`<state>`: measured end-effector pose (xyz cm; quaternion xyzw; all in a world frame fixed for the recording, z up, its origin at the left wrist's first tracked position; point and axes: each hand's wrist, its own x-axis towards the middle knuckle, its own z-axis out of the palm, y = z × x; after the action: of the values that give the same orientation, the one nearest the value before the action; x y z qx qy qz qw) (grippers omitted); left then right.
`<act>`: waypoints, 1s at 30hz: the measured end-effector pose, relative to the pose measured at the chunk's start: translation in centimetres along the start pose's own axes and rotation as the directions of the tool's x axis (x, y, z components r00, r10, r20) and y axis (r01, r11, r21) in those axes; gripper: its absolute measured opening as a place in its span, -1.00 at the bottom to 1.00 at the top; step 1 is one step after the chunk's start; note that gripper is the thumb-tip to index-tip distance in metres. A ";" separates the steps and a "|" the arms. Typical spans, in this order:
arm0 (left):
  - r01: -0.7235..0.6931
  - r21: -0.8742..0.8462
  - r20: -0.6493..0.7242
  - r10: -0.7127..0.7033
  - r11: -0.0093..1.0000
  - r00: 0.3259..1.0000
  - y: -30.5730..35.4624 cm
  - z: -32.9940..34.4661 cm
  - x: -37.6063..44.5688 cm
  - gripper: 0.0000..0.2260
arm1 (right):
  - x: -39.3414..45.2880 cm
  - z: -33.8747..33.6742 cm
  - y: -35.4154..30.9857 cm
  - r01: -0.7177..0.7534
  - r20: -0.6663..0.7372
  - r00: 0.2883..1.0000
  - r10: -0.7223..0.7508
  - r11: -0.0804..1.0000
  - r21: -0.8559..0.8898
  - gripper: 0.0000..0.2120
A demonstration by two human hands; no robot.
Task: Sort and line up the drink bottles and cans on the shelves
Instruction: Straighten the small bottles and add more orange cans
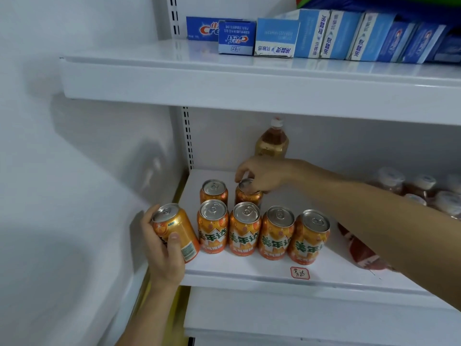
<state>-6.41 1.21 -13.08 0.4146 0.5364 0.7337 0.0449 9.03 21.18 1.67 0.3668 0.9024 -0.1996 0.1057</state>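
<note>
- The left hand [166, 248] comes up from below at the shelf's left end, forearm rising almost straight, fingers and thumb wrapped round the body of an orange can [174, 229]. That held can leans to the left, its top tipped toward the wall and its lower edge at the front left corner of the white shelf [331, 268].
- The right arm reaches in from the right, stretched across the shelf above the front row, wrist bent down a little. The right hand [262, 174] sits over the rear can [248, 194], fingertips curled down and pinching its rim from above.
- That rear can stands upright in the second row, just beside another back can [213, 192] to its left.
- In front, four orange cans [263, 232] stand upright in a line along the shelf edge, close together, labels facing out.
- Behind the right hand an amber bottle [272, 141] with a white cap stands against the back wall.
- To the right, partly hidden by the forearm, are reddish bottles with pale caps [421, 187], blurred, and something red [361, 253] lying on the shelf under the arm; I cannot tell what it is.
- A small red-edged tag [300, 272] is stuck on the shelf's front lip.
- On the upper shelf [174, 78], blue and white toothpaste boxes [306, 37] stand in a row.
</note>
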 end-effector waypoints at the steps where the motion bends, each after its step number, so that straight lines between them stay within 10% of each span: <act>1: -0.017 -0.004 0.008 0.017 1.000 1.000 0.1 0.0 0.0 -0.58 | 0.0 -0.1 0.1 -0.004 -0.003 1.000 0.004 1.000 0.004 -0.59; 30: -0.018 -0.037 0.045 0.020 0.999 0.999 -0.5 -0.2 -0.2 -0.53 | 1.3 0.4 -1.1 -0.100 -0.127 0.986 0.112 0.990 0.100 -0.70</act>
<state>-6.64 1.15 -13.59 0.4356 0.5177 0.7341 0.0577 7.31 21.08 1.23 0.4312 0.8765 -0.2107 0.0389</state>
